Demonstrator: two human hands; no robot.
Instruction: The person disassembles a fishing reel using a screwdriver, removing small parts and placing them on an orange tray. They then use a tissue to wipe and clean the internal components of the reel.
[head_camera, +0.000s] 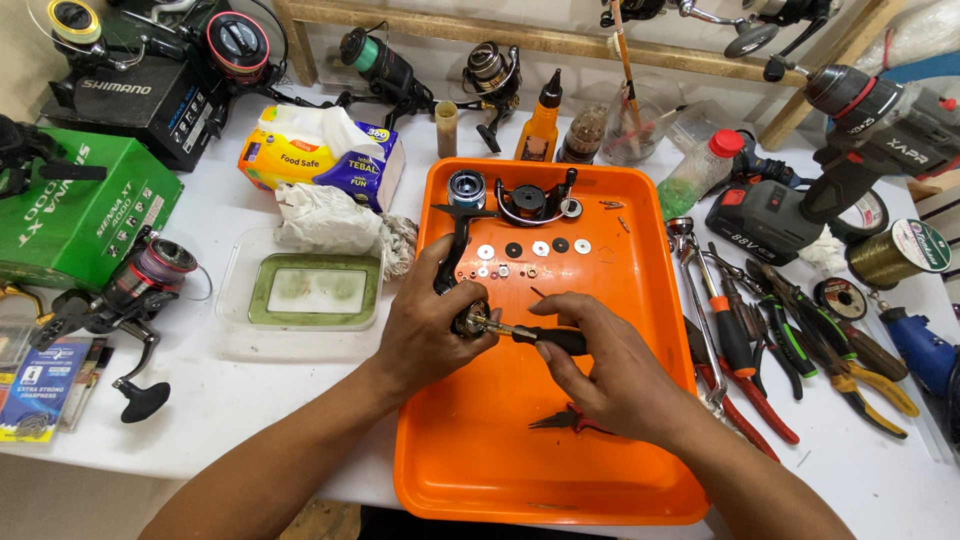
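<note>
Steadily, left hand (432, 325) clamps reel body (462, 268) over orange tray (650, 330), catching loose parts; right hand (600, 365) pinches screwdriver (535, 335) into it.

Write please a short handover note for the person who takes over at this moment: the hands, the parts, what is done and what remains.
Left hand grips the black reel body over the orange tray.
Right hand holds a black-handled screwdriver, its tip at the reel body.
Done: spool, rotor and a row of washers lie at the tray's far end.
Left: the reel body is not yet fully apart. Red pliers lie in the tray.
</note>
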